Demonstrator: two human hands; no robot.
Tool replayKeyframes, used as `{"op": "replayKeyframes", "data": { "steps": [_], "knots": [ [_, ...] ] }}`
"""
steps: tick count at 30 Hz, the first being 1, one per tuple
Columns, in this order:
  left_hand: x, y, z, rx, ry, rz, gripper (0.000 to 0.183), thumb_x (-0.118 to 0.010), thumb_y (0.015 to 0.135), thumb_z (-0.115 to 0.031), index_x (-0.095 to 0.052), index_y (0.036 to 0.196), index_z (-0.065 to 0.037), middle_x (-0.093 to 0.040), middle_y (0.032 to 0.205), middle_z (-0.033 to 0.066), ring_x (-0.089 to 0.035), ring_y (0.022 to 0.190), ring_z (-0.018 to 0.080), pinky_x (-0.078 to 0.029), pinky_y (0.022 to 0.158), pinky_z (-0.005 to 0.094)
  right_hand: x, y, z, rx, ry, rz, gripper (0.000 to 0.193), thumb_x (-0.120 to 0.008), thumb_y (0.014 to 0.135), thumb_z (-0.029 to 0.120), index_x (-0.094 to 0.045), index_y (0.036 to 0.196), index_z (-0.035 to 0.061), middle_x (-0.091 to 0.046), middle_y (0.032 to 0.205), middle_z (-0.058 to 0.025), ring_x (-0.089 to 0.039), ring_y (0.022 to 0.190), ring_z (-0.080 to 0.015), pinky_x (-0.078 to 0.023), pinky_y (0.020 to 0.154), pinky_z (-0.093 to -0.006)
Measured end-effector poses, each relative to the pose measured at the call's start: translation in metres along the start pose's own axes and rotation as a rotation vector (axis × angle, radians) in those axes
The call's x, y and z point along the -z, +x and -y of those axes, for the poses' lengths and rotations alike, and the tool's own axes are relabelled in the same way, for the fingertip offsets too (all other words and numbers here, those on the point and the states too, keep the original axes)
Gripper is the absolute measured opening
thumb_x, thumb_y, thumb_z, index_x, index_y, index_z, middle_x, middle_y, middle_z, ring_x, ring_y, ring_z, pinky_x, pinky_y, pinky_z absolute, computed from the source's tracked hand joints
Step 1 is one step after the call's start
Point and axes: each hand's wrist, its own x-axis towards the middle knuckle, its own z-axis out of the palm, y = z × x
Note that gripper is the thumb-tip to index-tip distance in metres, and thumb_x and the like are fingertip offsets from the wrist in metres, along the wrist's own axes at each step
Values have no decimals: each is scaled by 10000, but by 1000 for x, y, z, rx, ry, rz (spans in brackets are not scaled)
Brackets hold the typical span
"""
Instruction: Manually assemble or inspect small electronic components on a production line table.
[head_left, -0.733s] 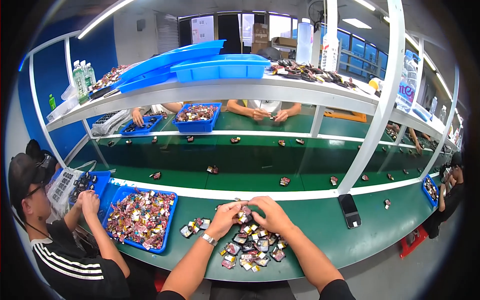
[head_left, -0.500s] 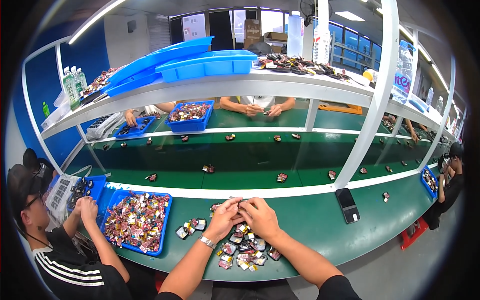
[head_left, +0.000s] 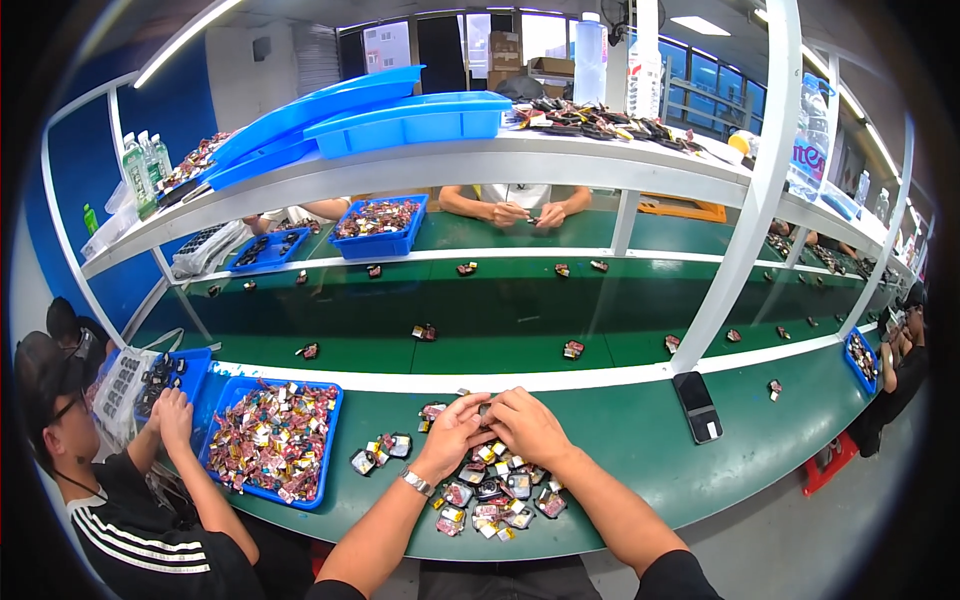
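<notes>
My left hand (head_left: 452, 438) and my right hand (head_left: 525, 428) meet over the green table, fingers curled together around something small that they mostly hide. Just below them lies a loose pile of small electronic assemblies (head_left: 488, 492), dark-framed with white, yellow and reddish parts. A few more assemblies (head_left: 380, 452) rest left of my left wrist, which wears a metal watch. Another assembly (head_left: 430, 412) sits close beside my left fingers.
A blue tray (head_left: 332, 440) heaped with small wired parts stands left, beside a seated co-worker (head_left: 130, 480). A dark phone (head_left: 697, 408) lies right. Beyond a white rail, a green belt (head_left: 500, 345) carries scattered assemblies. A white shelf (head_left: 450, 165) with blue trays spans above.
Pieces on the belt have shifted slightly right. My hands stay together in nearly the same place, fingers slightly rearranged. Across the belt, a person's hand has left the far-left blue tray.
</notes>
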Motion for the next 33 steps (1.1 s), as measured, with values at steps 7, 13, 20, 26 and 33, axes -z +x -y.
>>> {"op": "replayKeyframes", "data": {
  "steps": [7, 13, 20, 26, 33],
  "knots": [
    [9, -1, -1, -5, 45, 26, 333, -457, 995, -27, -442, 1328, -20, -568, 1227, 91, -597, 1112, 184, -532, 984, 402, 5, 2, 5, -75, -17, -38, 165, -754, 727, 80, -711, 882, 118, -573, 1055, -68, -551, 997, -278, -498, 832, -384],
    [8, -1, -5, -51, 79, 182, 414, -548, 944, 2, -429, 1341, -7, -530, 1301, 113, -586, 1146, 194, -516, 1008, 388, 5, 0, 6, -136, 56, -85, 110, -744, 754, 117, -714, 860, 114, -583, 1150, -77, -537, 1108, -287, -491, 886, -381],
    [13, -2, -5, 53, -24, 207, 407, -583, 953, -60, -458, 1338, -20, -576, 1264, 87, -603, 1127, 182, -534, 972, 379, 12, 0, 8, -116, 130, -9, 77, -704, 762, 111, -689, 819, 61, -577, 1169, -94, -523, 1142, -297, -453, 959, -399],
    [5, -3, -4, 68, -46, 179, 339, -564, 968, -89, -485, 1294, -35, -597, 1228, 92, -617, 1098, 189, -538, 953, 385, 17, -4, 5, -37, 171, 29, 96, -705, 761, 107, -687, 838, 53, -575, 1178, -103, -518, 1158, -300, -447, 972, -402],
    [11, 0, 1, 33, -112, 171, 306, -512, 995, -106, -478, 1289, -31, -584, 1244, 106, -613, 1101, 192, -520, 970, 407, 1, -5, 11, -119, 97, -135, 91, -714, 753, 94, -676, 819, 44, -599, 1132, -102, -552, 1098, -292, -472, 929, -392]
  ]
}}
